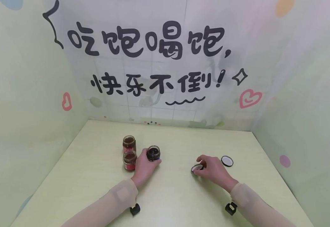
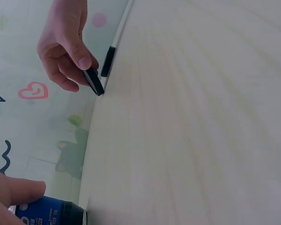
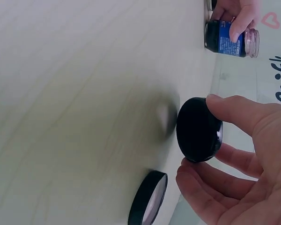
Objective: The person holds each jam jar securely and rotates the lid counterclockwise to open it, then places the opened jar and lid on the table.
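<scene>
My left hand [image 1: 145, 166] grips an uncapped glass jar [image 1: 153, 153] with dark contents; its blue label [image 2: 40, 212] shows in the left wrist view. The jar stands upright on the table. Over to the right, my right hand [image 1: 214, 171] pinches a black jar lid [image 3: 196, 131] between thumb and fingers. That lid is tilted at the tabletop, its pale inside visible in the head view. A second black lid [image 1: 227, 161] lies inside-up on the table, just beyond the right hand.
Two more uncapped jars with reddish-brown contents, a farther one [image 1: 129, 144] and a nearer one [image 1: 130, 161], stand left of my left hand. The pale wooden table [image 1: 170, 195] is enclosed by printed walls [image 1: 153, 113] at the back and both sides.
</scene>
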A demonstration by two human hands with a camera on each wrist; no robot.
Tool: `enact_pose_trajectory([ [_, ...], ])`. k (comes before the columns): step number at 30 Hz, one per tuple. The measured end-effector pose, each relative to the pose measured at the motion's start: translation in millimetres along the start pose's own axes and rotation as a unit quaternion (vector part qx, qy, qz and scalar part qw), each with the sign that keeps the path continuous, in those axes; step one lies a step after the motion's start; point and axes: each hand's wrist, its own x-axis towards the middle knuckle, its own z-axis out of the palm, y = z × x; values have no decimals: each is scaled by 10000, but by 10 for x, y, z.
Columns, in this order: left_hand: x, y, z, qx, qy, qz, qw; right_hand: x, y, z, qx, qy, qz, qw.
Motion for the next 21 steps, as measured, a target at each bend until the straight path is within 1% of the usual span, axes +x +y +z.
enact_pose_trajectory([
  [4, 1, 3, -14, -46, -8, -37, 10000, -16, 47, -30, -290, 4, -186, 9994],
  [10, 8, -5, -37, -37, 22, -148, 9999, -36, 110, -58, -851, -162, -566, 9946],
  [14, 18, -24, -50, 1, 15, -149, 9999, -76, 133, -71, -1098, -306, -597, 9917],
  [21, 24, -27, -89, -32, -29, -144, 9999, -135, 140, -142, -1280, -571, -599, 9883],
])
